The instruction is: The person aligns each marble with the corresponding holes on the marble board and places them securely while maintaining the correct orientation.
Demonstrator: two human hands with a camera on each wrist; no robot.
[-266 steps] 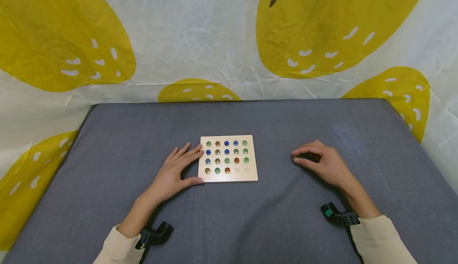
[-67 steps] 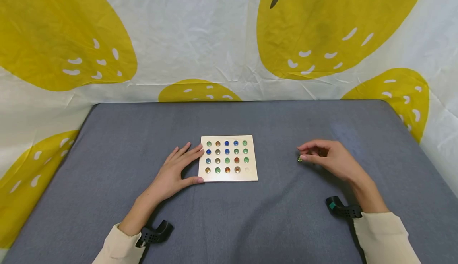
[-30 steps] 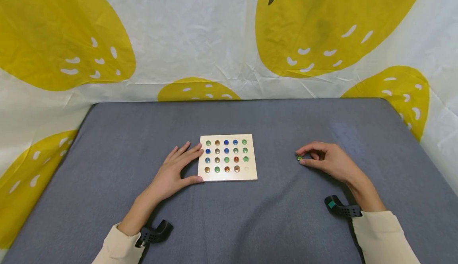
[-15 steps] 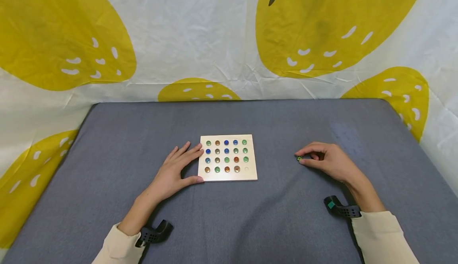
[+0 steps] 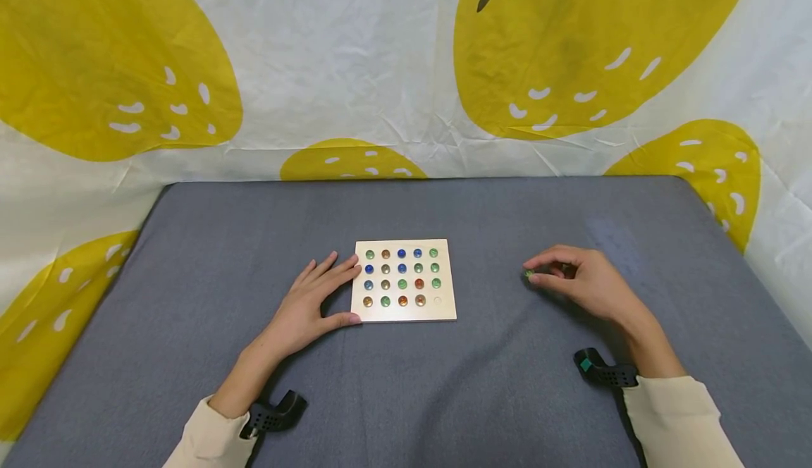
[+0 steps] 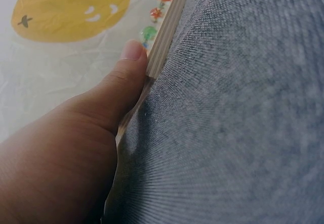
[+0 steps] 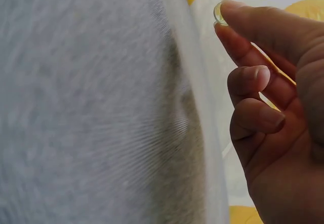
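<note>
A small wooden board (image 5: pixel 444 311) lies mid-table with coloured glass gems (image 5: pixel 402 276) in rows of dimples; the front right dimple (image 5: pixel 437 300) holds none. My left hand (image 5: pixel 311 302) rests flat against the board's left edge, fingers straight, thumb (image 6: pixel 121 82) touching the board's near corner (image 6: pixel 161 49). To the right of the board, my right hand (image 5: pixel 580 281) pinches a small green gem (image 5: pixel 528 273) between thumb and forefinger, just above the cloth. In the right wrist view the gem (image 7: pixel 218 13) shows at the fingertips, the other fingers curled.
A grey cloth (image 5: pixel 406 383) covers the table. A white sheet with yellow fruit shapes (image 5: pixel 571 45) hangs behind and at both sides. Black wrist mounts (image 5: pixel 603 371) sit on both cream sleeves.
Over the last second the right hand has lifted the green gem slightly off the cloth. Earlier, one more gem appeared in the board's front row. The left hand has stayed still.
</note>
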